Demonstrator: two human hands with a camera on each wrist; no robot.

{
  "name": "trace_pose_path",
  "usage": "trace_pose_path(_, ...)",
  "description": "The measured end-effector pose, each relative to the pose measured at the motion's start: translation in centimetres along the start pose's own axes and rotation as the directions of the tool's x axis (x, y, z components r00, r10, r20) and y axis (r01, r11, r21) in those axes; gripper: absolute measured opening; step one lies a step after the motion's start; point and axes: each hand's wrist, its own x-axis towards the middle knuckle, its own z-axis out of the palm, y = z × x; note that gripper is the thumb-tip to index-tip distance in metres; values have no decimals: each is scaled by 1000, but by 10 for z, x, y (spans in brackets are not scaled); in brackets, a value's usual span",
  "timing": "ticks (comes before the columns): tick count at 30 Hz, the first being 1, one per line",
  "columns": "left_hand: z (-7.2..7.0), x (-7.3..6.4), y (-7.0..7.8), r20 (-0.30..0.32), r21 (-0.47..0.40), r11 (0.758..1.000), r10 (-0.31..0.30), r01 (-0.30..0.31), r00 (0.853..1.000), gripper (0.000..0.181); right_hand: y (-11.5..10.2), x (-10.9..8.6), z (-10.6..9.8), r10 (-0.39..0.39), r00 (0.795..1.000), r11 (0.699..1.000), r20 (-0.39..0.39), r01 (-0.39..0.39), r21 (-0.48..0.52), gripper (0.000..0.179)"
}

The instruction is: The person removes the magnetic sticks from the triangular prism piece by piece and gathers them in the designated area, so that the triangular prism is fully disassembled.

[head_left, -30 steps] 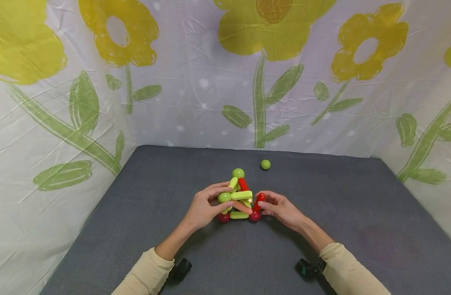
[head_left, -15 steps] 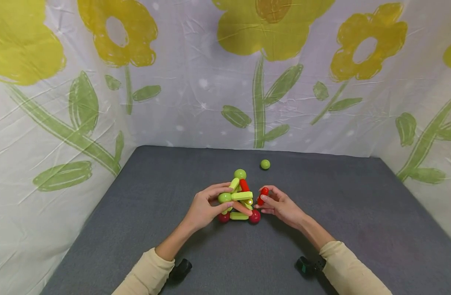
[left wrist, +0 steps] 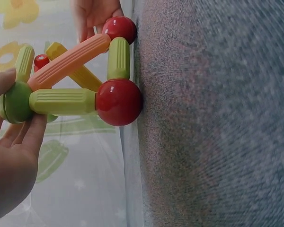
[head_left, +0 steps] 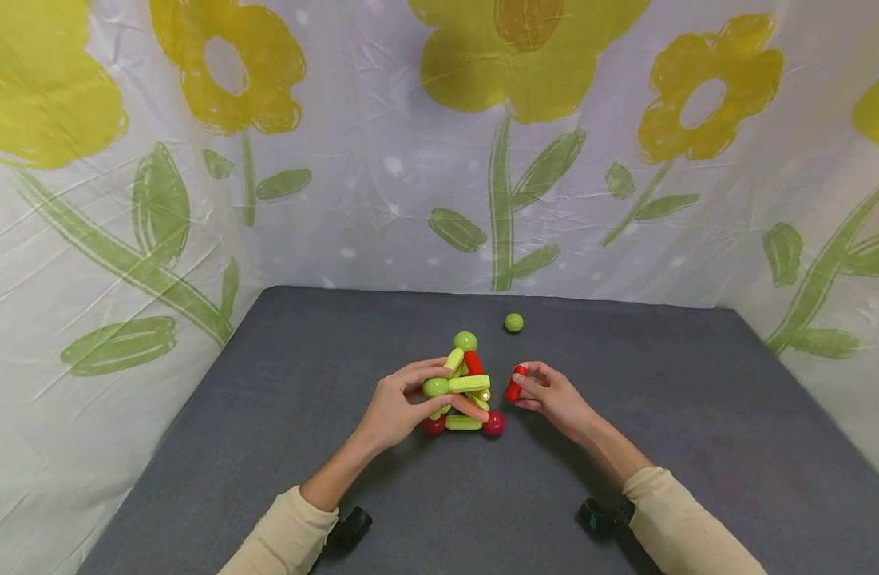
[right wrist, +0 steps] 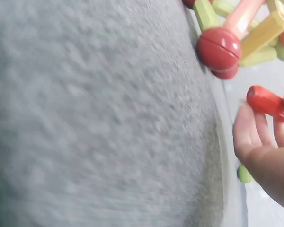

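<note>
Left hand [head_left: 401, 403] first: thumb and fingers pinch a green ball [head_left: 435, 388] at nine o'clock on the rod-and-ball frame [head_left: 470, 383], mid-desk [head_left: 338, 351]. Best to hold that ball firm and untwisted so the frame doesn't rock. Left red ball [head_left: 434, 426] about half past seven, far green ball [head_left: 465, 342] at twelve, right red ball [head_left: 492, 424] about half past four. Orange rod [head_left: 470, 408] slopes toward the right red ball. Loose green ball [head_left: 513, 323] well apart, about one o'clock. Red rod [head_left: 516, 384] at three o'clock, near the frame, not touching, pinched in the right hand [head_left: 556, 401]. Grip there looks fine: lower end is clear of the fingers. Should it go onto a ball, likely best end-first, straight and slow, clear of neighbouring rods.

Views: left wrist shows the left red ball whole, plus the yellow-green rod [left wrist: 64, 101] joining it to the held ball; head view has the hand over much of that. Right wrist shows a grey spot on the red rod's end and a seam round the right red ball, neither clear from the head. Loose ball's gap from the frame reads best in the head view.
</note>
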Motion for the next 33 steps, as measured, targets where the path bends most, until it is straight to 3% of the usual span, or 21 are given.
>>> trace_pose_path(8, -2, -1, 3, 9, -9, 1000, -22, 22, 1000, 36, -5, 17, -17, 45, 984, 998, -170, -39, 39, 44)
trace_pose_path(18, -2, -1, 0, 18, -15, 1000, -14, 14, 1000, 35, -6, 41, -34, 88, 942, 984, -324, -31, 175, 40)
trace_pose_path(24, -2, -1, -1, 17, -20, 1000, -22, 23, 1000, 36, -5, 55, -38, 118, 898, 976, -424, -27, 214, 30)
trace_pose_path(33, -2, -1, 1, 19, -18, 999, -28, 29, 999, 37, -6, 71, -36, 144, 825, 977, -546, -32, 209, 37)
